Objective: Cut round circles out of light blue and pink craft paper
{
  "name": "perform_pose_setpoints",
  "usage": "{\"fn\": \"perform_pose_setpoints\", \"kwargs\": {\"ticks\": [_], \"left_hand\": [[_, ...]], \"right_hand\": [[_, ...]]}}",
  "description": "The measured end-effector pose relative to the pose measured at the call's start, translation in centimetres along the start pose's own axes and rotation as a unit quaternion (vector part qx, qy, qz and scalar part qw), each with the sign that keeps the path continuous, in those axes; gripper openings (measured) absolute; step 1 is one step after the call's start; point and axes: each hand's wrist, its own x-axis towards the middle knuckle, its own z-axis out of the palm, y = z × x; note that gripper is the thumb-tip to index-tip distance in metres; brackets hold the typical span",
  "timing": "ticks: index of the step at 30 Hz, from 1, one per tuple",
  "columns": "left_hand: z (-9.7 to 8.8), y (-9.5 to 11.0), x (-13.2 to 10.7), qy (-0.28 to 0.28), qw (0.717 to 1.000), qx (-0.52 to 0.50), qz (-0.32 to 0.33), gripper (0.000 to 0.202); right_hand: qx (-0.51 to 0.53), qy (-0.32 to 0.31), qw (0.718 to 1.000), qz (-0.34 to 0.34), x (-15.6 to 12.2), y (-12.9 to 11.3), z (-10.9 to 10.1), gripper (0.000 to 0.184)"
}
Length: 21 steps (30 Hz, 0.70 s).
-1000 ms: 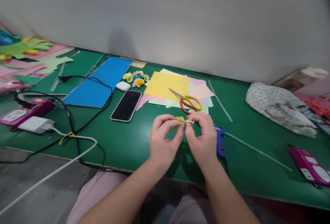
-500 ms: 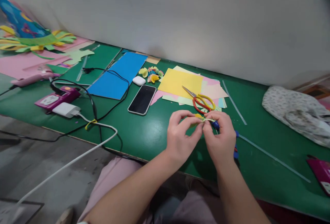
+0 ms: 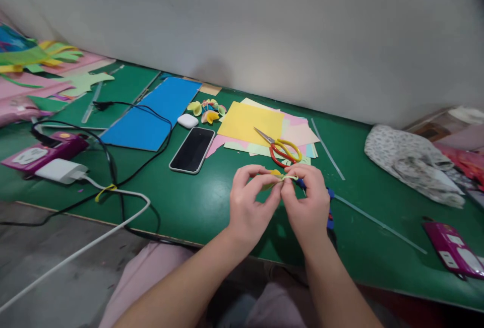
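Note:
Between the fingertips of my left hand (image 3: 251, 204) and my right hand (image 3: 308, 199) is a small pale-green paper piece (image 3: 290, 177). Both hands pinch it, and a bit of yellow paper shows above the left fingers. Behind my right hand lies a blue glue gun (image 3: 330, 217), mostly hidden, with a clear glue stick (image 3: 380, 224) reaching out to the right. Just beyond the fingers, scissors (image 3: 283, 151) with red and yellow handles rest on a stack of coloured paper (image 3: 242, 121).
Left of the hands lie a phone (image 3: 192, 150), a white earbud case (image 3: 188, 121), small paper flowers (image 3: 209, 116) and a blue board (image 3: 151, 116). Cables run from a purple power strip (image 3: 49, 151). A patterned cloth (image 3: 401, 161) and another purple power strip (image 3: 454, 250) are on the right.
The view has turned to the right, so the table things sit further left and more of the right-hand power strip shows. Both hands keep pinching the paper piece.

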Motion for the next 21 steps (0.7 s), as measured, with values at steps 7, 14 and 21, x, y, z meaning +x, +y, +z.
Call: {"fn": "perform_pose_setpoints", "kwargs": {"ticks": [7,14,21], "left_hand": [[-0.21,0.22,0.25,-0.009,0.997,-0.045,-0.054,0.005],[0.03,-0.09,-0.22,0.017,1.000,0.006,0.003,0.004],[0.01,0.17,-0.13,0.006,1.000,-0.027,-0.014,0.005]], "right_hand": [[0.011,-0.006,1.000,0.004,-0.12,-0.04,-0.17,0.010],[0.020,-0.007,1.000,0.012,0.04,-0.45,-0.39,0.011],[0.021,-0.003,1.000,0.014,0.02,-0.47,-0.31,0.012]]}}
